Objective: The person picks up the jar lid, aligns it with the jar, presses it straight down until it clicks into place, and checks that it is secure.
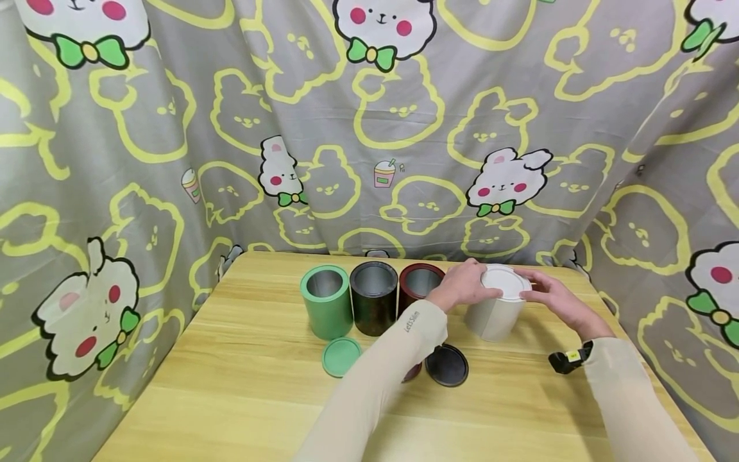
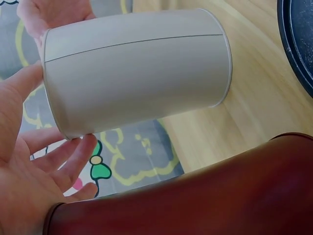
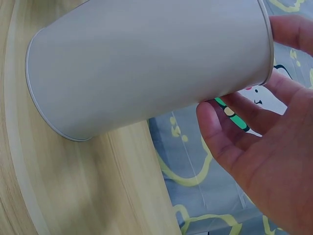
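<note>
A white can [image 1: 491, 321] stands on the right of the table with a white lid [image 1: 505, 282] on its top. My left hand [image 1: 464, 283] grips the upper rim from the left, thumb at the lid's edge and fingers along the side. From the right, my right hand [image 1: 557, 298] holds the same rim, its thumb also at the lid's edge. In the left wrist view the can's seam [image 2: 137, 42] runs down its wall. Fingertips of the right hand [image 3: 274, 132] touch the can's side in the right wrist view.
Close left of the white can, open dark red [image 1: 407, 301], black [image 1: 373, 314] and green [image 1: 329, 317] cans stand in a row. In front lie a green lid [image 1: 341, 357], a black lid [image 1: 447, 366] and a dark red lid [image 1: 413, 373] partly under the left sleeve. Curtains [image 1: 404, 128] surround the table.
</note>
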A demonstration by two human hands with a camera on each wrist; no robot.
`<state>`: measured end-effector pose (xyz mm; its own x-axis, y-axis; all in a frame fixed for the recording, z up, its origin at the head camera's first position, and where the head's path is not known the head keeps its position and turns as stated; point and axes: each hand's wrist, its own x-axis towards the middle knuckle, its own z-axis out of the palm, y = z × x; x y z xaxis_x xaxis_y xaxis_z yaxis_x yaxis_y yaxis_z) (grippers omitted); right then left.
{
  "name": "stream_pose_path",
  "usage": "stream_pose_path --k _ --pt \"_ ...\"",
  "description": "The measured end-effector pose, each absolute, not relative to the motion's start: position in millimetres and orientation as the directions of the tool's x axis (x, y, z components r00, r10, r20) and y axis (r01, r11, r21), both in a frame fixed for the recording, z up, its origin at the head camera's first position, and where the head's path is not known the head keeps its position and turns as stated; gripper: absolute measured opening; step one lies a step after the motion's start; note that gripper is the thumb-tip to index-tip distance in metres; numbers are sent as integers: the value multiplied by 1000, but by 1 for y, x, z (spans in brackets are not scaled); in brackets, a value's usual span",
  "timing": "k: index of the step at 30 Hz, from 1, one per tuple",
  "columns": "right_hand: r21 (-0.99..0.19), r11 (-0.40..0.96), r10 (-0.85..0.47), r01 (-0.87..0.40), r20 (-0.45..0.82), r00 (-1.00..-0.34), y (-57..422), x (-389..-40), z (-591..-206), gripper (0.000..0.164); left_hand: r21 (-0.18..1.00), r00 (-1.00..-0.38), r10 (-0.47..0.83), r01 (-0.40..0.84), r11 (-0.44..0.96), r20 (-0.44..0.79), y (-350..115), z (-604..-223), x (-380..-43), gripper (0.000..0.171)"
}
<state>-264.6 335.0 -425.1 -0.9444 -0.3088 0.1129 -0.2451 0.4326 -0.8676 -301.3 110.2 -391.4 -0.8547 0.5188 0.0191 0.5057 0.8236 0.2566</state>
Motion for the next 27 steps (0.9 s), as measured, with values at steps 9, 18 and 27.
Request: stream_pose_path --k 9,18,27 --pt "-814 516 -256 -266 150 -955 330 -259 -416 52 330 -809 585 567 754 56 98 -385 -302 61" --pt "-731 568 -241 -377 290 -926 314 -249 -397 42 426 -777 623 596 680 92 57 -361 -290 52" --pt "-659 518 -368 -545 403 -838 279 -230 -389 36 456 -738 657 643 616 155 1 -362 -272 49"
